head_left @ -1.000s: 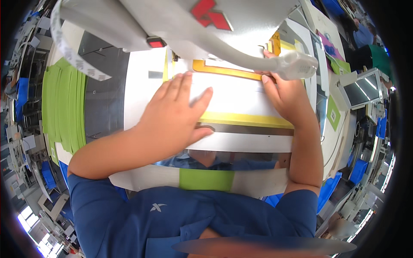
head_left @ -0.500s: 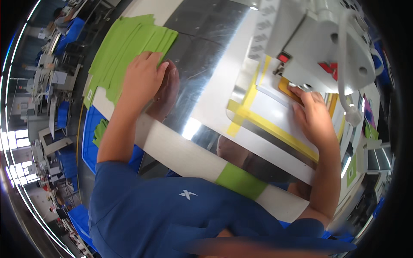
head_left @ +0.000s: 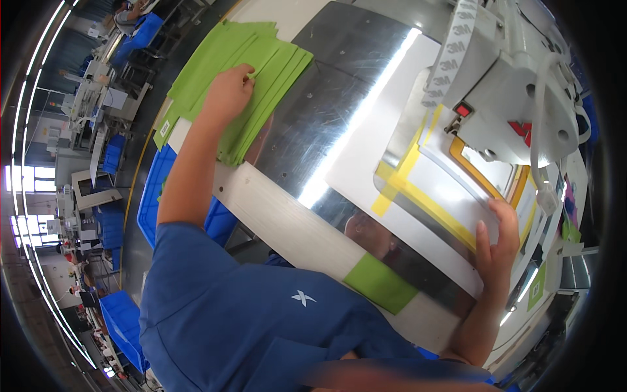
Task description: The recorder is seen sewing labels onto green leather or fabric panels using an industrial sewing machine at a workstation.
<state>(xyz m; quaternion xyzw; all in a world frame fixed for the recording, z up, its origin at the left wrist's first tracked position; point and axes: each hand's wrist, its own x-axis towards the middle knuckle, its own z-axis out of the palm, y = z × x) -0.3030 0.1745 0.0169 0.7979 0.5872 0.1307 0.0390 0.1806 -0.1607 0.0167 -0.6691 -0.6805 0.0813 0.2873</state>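
A fanned stack of flat green fabric pieces [head_left: 277, 75] lies at the far left of the table. My left hand [head_left: 228, 93] rests over its top with fingers curled and closed; whether a piece is pinched in them is hidden. To the right, under the sewing machine's head [head_left: 516, 108], a flat yellow-orange frame [head_left: 471, 163] lies on a white template sheet [head_left: 428, 173] edged with yellow tape. My right hand [head_left: 499, 238] is open, thumb and fingers apart and holding nothing, at the near right corner of this sheet, its fingertips close to the frame's near end.
A shiny metal plate [head_left: 326, 85] spans the table between stack and machine. One green piece [head_left: 380, 282] lies at the table's near edge, by my body. A blue bin [head_left: 151, 189] stands below the left edge. Other workstations and a person are far left.
My right hand has let go of the yellow-orange frame and drawn back toward me. On the stack, my left hand has shifted left and curled its fingers. The whole view has swung somewhat.
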